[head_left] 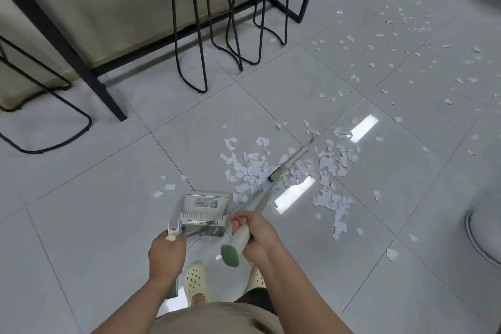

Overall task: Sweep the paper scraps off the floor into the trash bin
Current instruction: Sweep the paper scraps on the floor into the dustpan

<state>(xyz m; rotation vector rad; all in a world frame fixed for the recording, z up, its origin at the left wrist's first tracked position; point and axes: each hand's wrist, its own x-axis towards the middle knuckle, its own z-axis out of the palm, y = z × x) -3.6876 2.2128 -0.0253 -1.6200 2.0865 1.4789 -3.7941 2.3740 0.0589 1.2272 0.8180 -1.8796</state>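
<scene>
Gripping the broom handle tight, the right hand angled it far and right, its head down among the paper scraps. The left hand clutched the dustpan handle, and the dustpan stood on the floor just left of the heap; what it held I couldn't tell.
</scene>
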